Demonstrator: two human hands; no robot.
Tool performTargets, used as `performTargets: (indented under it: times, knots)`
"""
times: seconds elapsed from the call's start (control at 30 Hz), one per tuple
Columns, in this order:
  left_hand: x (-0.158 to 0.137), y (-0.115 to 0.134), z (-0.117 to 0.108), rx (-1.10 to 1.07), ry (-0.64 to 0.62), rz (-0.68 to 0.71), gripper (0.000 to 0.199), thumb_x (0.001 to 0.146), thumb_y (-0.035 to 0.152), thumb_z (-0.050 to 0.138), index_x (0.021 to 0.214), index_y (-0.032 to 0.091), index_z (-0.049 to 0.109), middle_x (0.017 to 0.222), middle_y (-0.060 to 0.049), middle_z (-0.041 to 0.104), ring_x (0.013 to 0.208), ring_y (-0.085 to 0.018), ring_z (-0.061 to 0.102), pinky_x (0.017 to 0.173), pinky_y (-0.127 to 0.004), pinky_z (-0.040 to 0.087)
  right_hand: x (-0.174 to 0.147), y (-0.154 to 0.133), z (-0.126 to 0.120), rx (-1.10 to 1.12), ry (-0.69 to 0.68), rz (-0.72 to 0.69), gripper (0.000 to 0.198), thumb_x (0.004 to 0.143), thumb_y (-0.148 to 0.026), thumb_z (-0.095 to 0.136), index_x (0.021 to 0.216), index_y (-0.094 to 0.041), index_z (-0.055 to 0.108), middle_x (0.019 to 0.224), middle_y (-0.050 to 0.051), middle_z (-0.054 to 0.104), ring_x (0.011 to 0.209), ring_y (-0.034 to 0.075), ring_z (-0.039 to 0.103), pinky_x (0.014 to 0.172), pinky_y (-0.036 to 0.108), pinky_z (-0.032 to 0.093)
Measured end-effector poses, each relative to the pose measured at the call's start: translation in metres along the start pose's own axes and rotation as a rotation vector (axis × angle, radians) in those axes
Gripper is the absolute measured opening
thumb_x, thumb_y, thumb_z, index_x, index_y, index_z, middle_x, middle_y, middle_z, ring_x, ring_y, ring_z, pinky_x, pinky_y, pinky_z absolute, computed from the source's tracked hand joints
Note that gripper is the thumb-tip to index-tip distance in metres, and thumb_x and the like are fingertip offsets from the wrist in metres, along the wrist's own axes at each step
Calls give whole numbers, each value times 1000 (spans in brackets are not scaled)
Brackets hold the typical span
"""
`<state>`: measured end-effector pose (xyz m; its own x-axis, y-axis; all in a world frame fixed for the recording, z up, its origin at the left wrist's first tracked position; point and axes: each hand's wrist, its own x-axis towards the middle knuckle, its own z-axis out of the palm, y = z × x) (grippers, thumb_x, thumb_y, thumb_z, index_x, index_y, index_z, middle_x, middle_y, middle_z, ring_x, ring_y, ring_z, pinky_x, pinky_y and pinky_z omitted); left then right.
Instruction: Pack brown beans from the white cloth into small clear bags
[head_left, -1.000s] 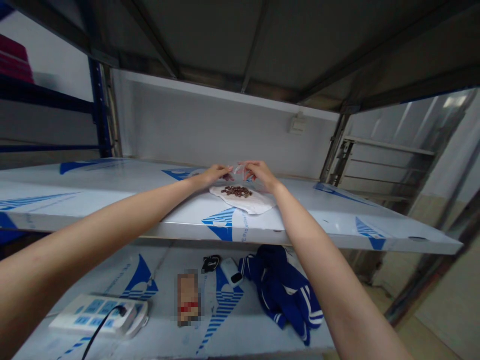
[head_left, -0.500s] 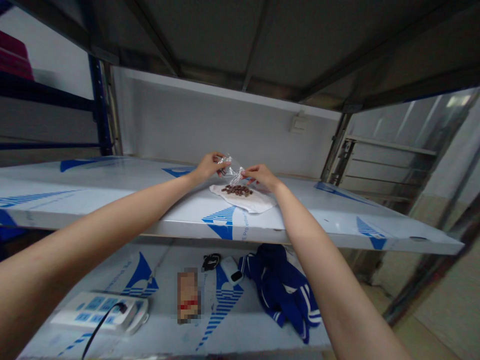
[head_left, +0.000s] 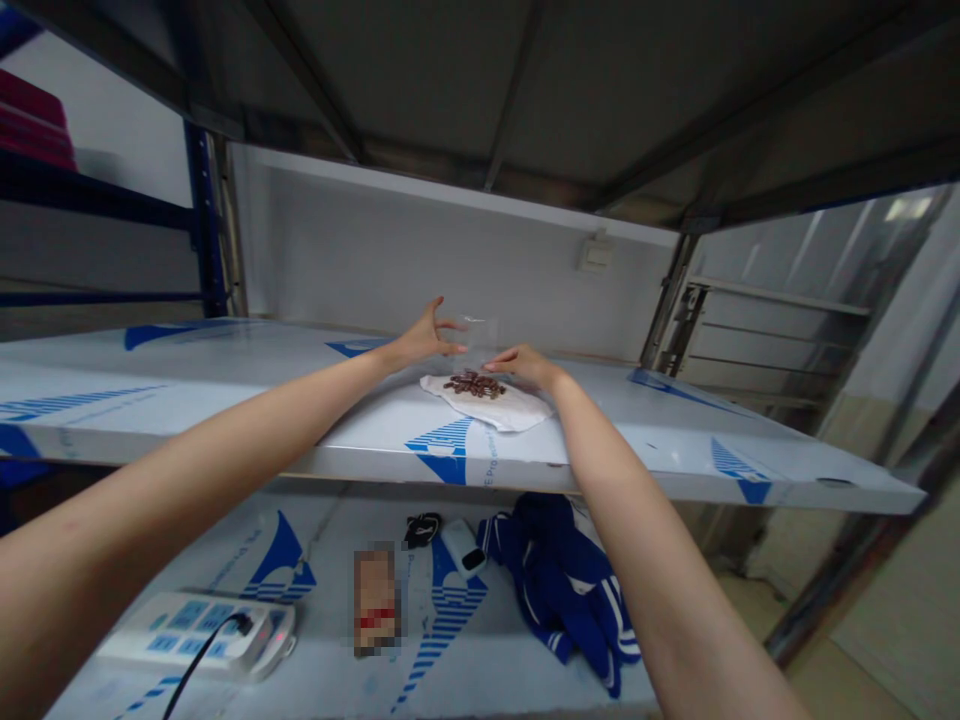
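Left hand (head_left: 422, 338) is holding fingers apart beside clear bag (head_left: 481, 332); right hand (head_left: 527, 364) is pinching it low, near brown pieces (head_left: 472, 385).

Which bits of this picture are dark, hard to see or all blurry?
In the head view, the underside of the upper shelf is deep in shadow; also in the head view, the clear bag looks faint against the pale wall, and a brownish thing on the lower shelf is hidden by blurry squares.
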<state>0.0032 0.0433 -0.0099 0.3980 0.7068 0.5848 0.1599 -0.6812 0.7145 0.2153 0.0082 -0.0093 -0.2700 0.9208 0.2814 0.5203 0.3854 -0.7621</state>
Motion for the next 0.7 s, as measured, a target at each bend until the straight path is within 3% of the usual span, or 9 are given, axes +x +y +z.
performTargets:
  times: [0.1,0.2,0.33,0.5,0.7]
  knots:
    - [-3,-1,-3,299,-23,-10,80,53,34,79,122,11,45,103,-13,59,79,-19,58,69,-30,45,1,1,-1,0,6,-9,6,72,-18,67,75,-15,72,72,4,69,64,12,56,73,27,42]
    - [-5,-1,-4,434,-205,-11,40,61,42,71,85,10,65,79,-8,63,73,-19,57,64,-27,41,3,0,-1,-23,36,-11,6,71,-18,67,75,-14,72,71,3,69,63,11,55,72,25,41]
    - [-4,-3,-2,359,-341,44,33,71,42,59,77,11,67,72,-8,65,68,-17,56,62,-27,40,2,-4,0,-82,56,-31,10,71,-19,67,77,-13,72,65,1,65,60,10,51,65,24,39]
    - [2,-8,-2,302,-315,65,28,69,35,59,76,9,65,71,-7,64,66,-16,55,63,-26,40,0,-10,1,-114,9,-68,13,70,-21,66,76,-10,71,58,0,60,54,9,44,56,23,34]
    - [3,-1,-1,282,-320,-53,16,63,22,59,74,9,60,65,-3,59,63,-14,53,61,-24,39,-4,-14,3,-131,18,-54,14,68,-20,65,73,-8,69,48,-3,49,48,7,37,50,24,28]
